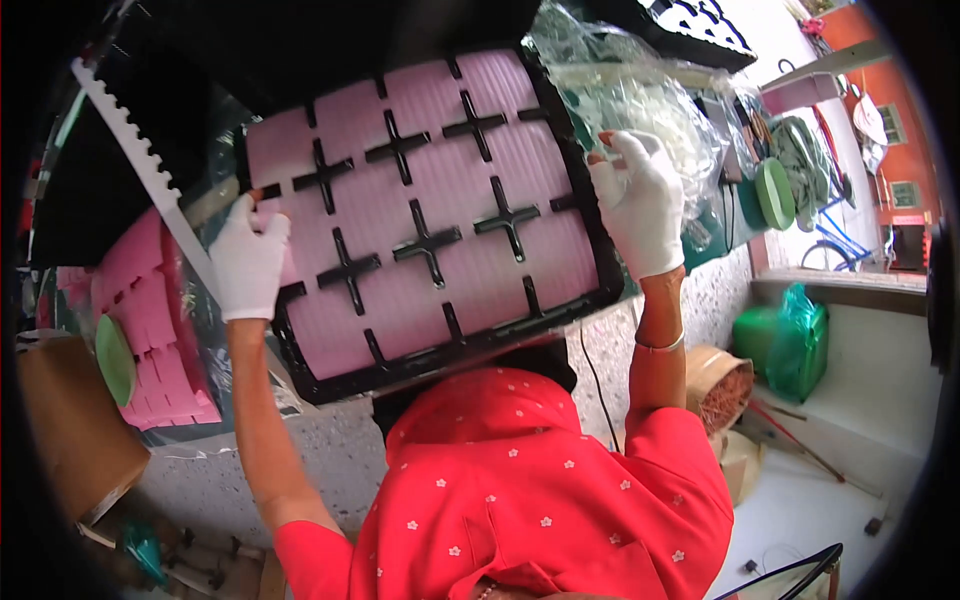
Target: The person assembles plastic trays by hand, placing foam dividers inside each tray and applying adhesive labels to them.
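A large black tray (pixel 605 290) lies tilted before me, lined with ribbed pink foam sheets (pixel 455 290). Black cross-shaped dividers (pixel 427 242) stand in rows between the foam sections. My left hand (pixel 250 258), in a white glove with bare fingertips, is at the tray's left edge. Its thumb and fingers close on a bit of pink foam there. Beside the right rim is my right hand (pixel 640 200), gloved the same way, its fingers loosely bent and apart. Nothing shows in its grasp, though its palm side is partly hidden.
Pink foam pieces (pixel 155 325) are stacked at the left, near a white notched strip (pixel 140 150). Clear plastic bags (pixel 670 110) and a green oval object (pixel 774 194) are to the right. A cardboard box (pixel 75 430) stands lower left; a green container (pixel 785 335) sits lower right.
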`<state>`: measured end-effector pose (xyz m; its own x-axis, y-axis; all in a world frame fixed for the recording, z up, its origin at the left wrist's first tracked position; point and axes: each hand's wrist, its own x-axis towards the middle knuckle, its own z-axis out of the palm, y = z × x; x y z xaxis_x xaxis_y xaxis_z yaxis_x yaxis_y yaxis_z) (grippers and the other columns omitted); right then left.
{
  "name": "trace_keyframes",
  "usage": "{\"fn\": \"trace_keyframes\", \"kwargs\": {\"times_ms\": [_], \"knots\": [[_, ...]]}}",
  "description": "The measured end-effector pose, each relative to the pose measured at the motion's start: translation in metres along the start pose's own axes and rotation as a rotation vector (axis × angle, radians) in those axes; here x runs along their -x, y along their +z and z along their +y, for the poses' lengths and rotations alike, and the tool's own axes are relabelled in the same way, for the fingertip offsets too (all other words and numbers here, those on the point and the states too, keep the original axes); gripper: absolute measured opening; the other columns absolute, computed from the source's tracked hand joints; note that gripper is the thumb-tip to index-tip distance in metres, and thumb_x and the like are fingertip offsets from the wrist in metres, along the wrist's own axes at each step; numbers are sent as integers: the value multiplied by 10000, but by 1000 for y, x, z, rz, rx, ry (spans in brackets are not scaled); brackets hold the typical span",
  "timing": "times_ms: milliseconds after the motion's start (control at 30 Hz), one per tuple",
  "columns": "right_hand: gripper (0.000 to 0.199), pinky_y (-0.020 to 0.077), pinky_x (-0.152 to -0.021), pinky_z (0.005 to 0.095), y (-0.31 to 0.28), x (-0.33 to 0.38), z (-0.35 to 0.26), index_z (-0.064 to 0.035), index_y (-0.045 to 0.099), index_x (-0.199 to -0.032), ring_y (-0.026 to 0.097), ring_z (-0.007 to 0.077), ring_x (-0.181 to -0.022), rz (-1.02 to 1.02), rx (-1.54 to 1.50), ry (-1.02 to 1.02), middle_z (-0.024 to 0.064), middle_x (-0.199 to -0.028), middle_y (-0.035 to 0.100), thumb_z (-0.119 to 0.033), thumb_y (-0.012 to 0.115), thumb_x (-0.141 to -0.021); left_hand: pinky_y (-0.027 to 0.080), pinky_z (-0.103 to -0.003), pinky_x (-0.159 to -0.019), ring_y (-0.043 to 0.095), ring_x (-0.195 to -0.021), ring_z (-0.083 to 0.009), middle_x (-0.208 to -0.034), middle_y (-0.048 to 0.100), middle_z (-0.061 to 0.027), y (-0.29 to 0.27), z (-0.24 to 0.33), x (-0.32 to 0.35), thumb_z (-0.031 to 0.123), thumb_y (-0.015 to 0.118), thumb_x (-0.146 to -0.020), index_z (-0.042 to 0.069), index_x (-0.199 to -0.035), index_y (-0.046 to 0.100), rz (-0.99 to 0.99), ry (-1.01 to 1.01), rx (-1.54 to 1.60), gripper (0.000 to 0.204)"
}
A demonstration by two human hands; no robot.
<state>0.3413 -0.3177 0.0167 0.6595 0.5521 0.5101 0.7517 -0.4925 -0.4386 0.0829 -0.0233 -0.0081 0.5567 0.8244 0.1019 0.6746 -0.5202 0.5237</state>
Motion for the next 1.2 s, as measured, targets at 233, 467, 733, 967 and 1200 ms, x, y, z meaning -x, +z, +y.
{"fn": "trace_keyframes", "kwargs": {"times_ms": [233, 467, 733, 967, 1200], "knots": [[247, 482, -916, 428, -23, 35, 6, -31, 696, -999, 604, 366, -1044, -115, -53, -99, 149, -1206, 627, -14, 674, -753, 509, -332, -733, 655, -702, -204, -786, 686, -85, 6, -2, -12, 253, 644, -861, 54, -1286, 614, -36, -33, -65, 470], [250, 436, -989, 433, -40, 58, 2, -37, 699, -965, 569, 367, -1143, -144, -15, -71, 149, -1255, 620, 8, 671, -720, 503, -312, -728, 649, -699, -176, -787, 686, -73, 3, 4, -2, 244, 643, -879, 47, -1281, 615, -57, -65, -69, 448], [247, 421, -1008, 461, -35, 53, -2, -34, 703, -958, 553, 383, -1165, -242, -18, -100, 159, -1272, 609, -9, 651, -717, 491, -259, -694, 623, -663, -110, -763, 681, -38, 0, 2, 0, 247, 641, -902, 47, -1294, 613, -63, -71, -62, 441], [246, 438, -995, 477, -18, 40, 12, -22, 682, -985, 561, 405, -1142, -232, -57, -192, 190, -1277, 600, -12, 648, -742, 489, -250, -684, 621, -681, -103, -775, 676, -37, 2, 12, -1, 247, 646, -903, 30, -1301, 603, -70, -97, -37, 455], [364, 387, -1048, 502, -11, 32, 2, -18, 679, -1042, 502, 405, -1222, -281, 83, -223, 193, -1346, 546, -148, 721, -705, 509, -269, -688, 650, -663, -115, -753, 684, -45, 1, 12, 0, 184, 662, -880, 28, -1285, 608, -61, -102, 42, 438]]}}
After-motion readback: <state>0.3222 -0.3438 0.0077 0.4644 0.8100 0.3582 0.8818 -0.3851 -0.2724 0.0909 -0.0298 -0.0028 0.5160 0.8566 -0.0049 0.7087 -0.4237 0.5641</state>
